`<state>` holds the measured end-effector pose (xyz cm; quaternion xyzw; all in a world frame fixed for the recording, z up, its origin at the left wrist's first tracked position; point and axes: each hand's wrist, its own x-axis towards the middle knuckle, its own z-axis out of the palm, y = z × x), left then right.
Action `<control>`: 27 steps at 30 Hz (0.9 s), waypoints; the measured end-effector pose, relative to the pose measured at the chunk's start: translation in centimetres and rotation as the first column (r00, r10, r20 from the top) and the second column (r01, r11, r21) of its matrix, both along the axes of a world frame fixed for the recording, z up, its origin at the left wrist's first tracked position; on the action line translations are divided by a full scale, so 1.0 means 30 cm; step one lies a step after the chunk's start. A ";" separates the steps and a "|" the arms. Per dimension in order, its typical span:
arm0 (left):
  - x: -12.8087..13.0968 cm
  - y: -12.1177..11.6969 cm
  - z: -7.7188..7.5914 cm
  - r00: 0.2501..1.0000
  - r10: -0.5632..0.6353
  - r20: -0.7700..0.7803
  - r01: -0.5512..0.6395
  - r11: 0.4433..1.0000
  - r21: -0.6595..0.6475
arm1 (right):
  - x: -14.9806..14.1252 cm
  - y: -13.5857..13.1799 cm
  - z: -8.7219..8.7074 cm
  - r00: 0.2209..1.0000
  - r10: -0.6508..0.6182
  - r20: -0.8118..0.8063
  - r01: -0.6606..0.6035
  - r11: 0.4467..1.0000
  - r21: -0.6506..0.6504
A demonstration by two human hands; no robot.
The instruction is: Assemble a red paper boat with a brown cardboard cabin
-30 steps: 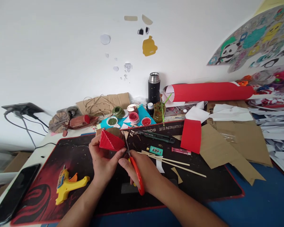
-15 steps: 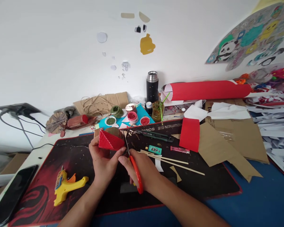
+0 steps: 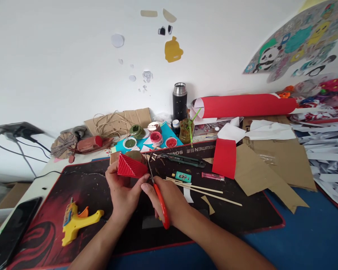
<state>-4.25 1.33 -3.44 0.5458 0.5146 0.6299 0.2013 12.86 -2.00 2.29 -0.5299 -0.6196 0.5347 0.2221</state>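
Between the thumb and fingers of my left hand (image 3: 124,195) is a folded piece of red corrugated paper (image 3: 132,167), its ridges running slantwise. My right hand (image 3: 169,200) grips a pair of scissors (image 3: 161,204) with red handles. Their blades point up and away, close against the right end of the red paper. Whether the blades are biting into the paper I cannot tell. Just behind the paper are a brownish round object and a bit of cardboard, partly hidden by it.
A yellow glue gun (image 3: 80,221) lies left on the dark mat (image 3: 101,243). Beyond my hands are a box cutter (image 3: 183,160), wooden sticks (image 3: 205,189) and open paint pots (image 3: 156,138). Cardboard (image 3: 253,170) and red paper (image 3: 224,157) lie right; a black flask (image 3: 180,101) stands behind.
The view has shifted slightly, so the background sits a little further left and up. Both hands, the red paper and the scissors keep nearly the same pose.
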 end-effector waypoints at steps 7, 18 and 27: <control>0.008 -0.003 0.003 0.999 0.034 -0.022 -0.034 0.999 -0.001 | -0.001 -0.003 0.008 1.000 0.005 0.010 -0.005 1.000 -0.004; 0.006 -0.001 0.021 0.999 -0.024 0.042 0.026 0.998 -0.058 | -0.008 0.003 0.002 0.998 -0.007 0.065 0.005 0.999 0.032; 0.016 -0.009 0.031 0.998 -0.055 0.038 0.057 0.996 -0.063 | -0.028 0.016 -0.029 0.994 -0.031 0.107 0.028 0.999 0.025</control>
